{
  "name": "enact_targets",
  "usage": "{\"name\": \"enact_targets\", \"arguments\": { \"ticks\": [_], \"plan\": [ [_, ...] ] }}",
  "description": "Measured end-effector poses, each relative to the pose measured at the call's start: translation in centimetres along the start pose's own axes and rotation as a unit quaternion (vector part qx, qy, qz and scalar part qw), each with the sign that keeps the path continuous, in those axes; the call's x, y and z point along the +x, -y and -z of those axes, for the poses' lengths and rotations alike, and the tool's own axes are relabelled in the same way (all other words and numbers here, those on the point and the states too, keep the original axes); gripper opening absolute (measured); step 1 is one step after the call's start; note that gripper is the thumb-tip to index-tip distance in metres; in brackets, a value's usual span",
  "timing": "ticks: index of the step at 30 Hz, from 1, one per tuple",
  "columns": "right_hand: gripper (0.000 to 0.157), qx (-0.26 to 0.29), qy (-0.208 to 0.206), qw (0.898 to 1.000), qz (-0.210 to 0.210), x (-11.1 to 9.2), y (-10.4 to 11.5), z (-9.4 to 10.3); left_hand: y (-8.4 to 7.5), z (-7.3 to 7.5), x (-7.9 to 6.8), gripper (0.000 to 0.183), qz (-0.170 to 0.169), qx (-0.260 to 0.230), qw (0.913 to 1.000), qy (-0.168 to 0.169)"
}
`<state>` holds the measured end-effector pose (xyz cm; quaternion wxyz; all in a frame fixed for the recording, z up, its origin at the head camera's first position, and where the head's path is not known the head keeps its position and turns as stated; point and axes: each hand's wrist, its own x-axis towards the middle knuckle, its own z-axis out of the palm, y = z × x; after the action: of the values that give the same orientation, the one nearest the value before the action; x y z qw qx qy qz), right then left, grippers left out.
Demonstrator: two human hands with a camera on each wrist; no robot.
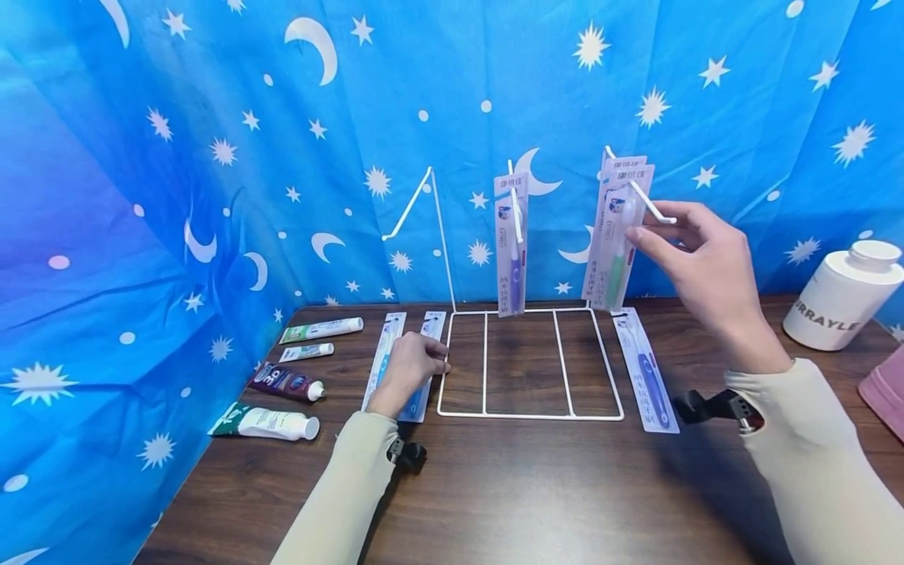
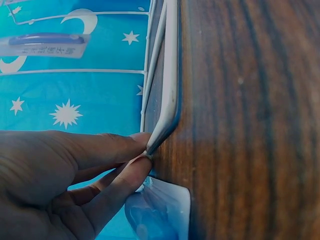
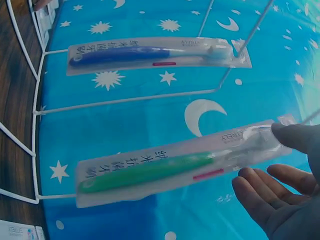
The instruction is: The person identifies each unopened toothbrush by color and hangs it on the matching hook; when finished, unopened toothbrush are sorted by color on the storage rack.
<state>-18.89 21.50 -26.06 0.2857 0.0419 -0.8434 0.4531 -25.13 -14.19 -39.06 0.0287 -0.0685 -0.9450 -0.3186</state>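
Observation:
On the right hook of a white wire rack hangs a packaged green toothbrush, in front of another package on that hook. My right hand pinches its upper edge, the thumb lying over the plastic in the right wrist view. A packaged purple toothbrush hangs from the middle hook; the left hook holds none. My left hand pinches the left side of the rack's base wire between thumb and index finger. Under and beside that hand lie two packaged blue toothbrushes, partly covered by it.
Several toothpaste tubes lie at the left by the blue star-patterned cloth. Right of the rack lies another packaged purple toothbrush. A white bottle and a pink item stand at the far right of the wooden table.

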Motion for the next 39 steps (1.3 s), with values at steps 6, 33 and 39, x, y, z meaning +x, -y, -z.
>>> {"name": "enact_targets", "arguments": {
  "ticks": [6, 33, 39],
  "plan": [
    [0.049, 0.042, 0.007, 0.999, -0.033, -0.1, -1.7, 0.8, 0.1, -0.2, 0.0, 0.021, -0.009, 0.001, 1.0, -0.003],
    [0.074, 0.027, 0.164, 0.962, -0.217, 0.1, -13.6, -3.0, 0.0, -0.1, 0.0, 0.021, -0.007, 0.007, 0.9999, -0.002],
    [0.073, -0.009, 0.211, 0.944, -0.252, -0.3, -14.8, -3.5, -0.1, 0.0, 0.1, 0.021, -0.001, 0.01, 0.9999, -0.001]
  ]
}}
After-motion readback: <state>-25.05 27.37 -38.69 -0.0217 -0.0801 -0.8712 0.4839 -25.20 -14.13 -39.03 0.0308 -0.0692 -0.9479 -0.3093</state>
